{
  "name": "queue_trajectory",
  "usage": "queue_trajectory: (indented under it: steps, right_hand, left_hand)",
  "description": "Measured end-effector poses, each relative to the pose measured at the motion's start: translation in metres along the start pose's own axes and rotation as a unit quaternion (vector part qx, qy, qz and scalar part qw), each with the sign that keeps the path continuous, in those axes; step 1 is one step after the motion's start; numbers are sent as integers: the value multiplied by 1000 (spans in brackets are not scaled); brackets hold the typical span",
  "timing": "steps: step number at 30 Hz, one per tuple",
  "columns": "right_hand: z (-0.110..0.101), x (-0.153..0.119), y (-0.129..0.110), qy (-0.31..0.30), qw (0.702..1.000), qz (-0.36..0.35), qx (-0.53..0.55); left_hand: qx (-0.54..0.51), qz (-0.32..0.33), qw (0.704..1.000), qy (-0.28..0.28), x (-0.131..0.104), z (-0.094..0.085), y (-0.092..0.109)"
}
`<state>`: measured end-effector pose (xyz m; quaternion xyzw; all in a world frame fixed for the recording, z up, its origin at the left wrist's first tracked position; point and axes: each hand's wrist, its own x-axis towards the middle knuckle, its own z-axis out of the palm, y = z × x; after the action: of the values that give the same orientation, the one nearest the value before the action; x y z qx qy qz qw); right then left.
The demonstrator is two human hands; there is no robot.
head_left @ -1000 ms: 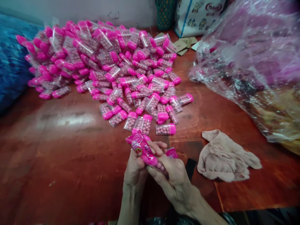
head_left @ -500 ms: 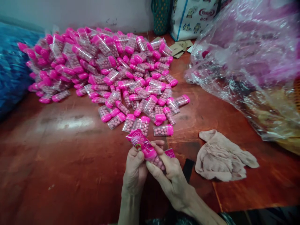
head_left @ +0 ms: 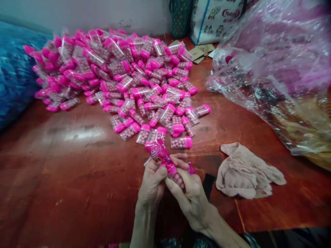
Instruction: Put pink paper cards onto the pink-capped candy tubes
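My left hand (head_left: 151,184) pinches a shiny pink printed wrapper sleeve (head_left: 160,154) between thumb and fingers. The sleeve's lower part is around the capped end of a small clear candy container (head_left: 179,181) filled with pale pink balls. Gripping that container's lower end is my right hand (head_left: 192,196), thumb and index finger closed on its sides. Another pink printed piece (head_left: 190,168) shows just behind my right hand, mostly hidden. Beyond both hands lies a big heap of similar containers with bright pink caps (head_left: 124,82), the closest one (head_left: 181,142) lying on its side.
A crumpled beige cloth (head_left: 245,172) lies on the reddish-brown table (head_left: 64,182) to the right. Clear plastic sheeting (head_left: 258,75) covers the right back. A blue bag (head_left: 15,75) stands at the left. Cardboard pieces (head_left: 199,53) and a white printed bag (head_left: 217,22) are at the back.
Both hands, with the container and sleeve, have shifted slightly to the right in view and the sleeve stands a little steeper. The heap and cloth look unchanged.
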<state>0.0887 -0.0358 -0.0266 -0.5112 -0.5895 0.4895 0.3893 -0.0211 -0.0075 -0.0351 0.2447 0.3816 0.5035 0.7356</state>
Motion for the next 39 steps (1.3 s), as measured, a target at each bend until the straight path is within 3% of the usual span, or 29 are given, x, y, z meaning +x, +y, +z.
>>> queue_trajectory:
  steps: [6, 13, 19, 28, 33, 39]
  right_hand:
    - [7, 1, 4, 21, 997, 44, -60]
    - [6, 5, 11, 17, 996, 2, -87]
    - [2, 4, 9, 3, 998, 9, -62]
    - [-5, 4, 1, -32, 996, 73, 26]
    - [-7, 6, 0, -58, 991, 92, 84]
    - [-10, 7, 4, -38, 992, 85, 82]
  left_hand:
    - [-23, -4, 998, 59, 6, 5, -3]
    - [-89, -43, 985, 145, 6, 4, -4]
    - [-65, -57, 988, 129, 3, 3, 2]
    - [-65, -23, 987, 144, 3, 4, 0]
    - [-57, -53, 989, 123, 3, 5, 1]
    - [-15, -49, 990, 129, 3, 6, 0]
